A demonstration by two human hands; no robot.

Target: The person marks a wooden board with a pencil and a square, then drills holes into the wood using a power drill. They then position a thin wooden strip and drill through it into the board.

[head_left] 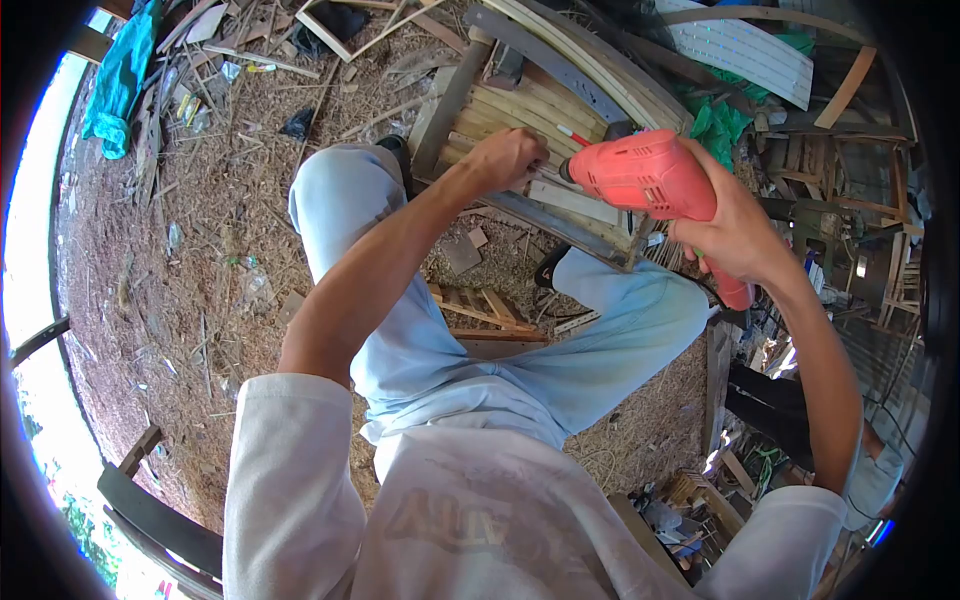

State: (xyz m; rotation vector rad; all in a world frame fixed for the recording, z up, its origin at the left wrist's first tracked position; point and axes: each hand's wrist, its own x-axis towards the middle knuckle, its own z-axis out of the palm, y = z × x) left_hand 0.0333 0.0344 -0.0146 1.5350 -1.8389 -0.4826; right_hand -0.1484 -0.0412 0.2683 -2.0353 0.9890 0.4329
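Note:
My right hand (735,225) is wrapped round the handle of a red power drill (645,175), whose dark chuck points left. Just left of the chuck, my left hand (505,160) has its fingers pressed together over a wooden frame (437,125); what they hold, if anything, is too small to make out. Wooden slats (500,115) fill the inside of the frame. Beyond the chuck a red-and-white thin item (572,134) lies on the slats.
Curved wooden strips (600,50) stretch behind the frame. Scrap wood and shavings cover the ground (160,270). A slatted wooden piece (485,308) lies between my legs. Part of another person (770,400) shows at the right, near my arm.

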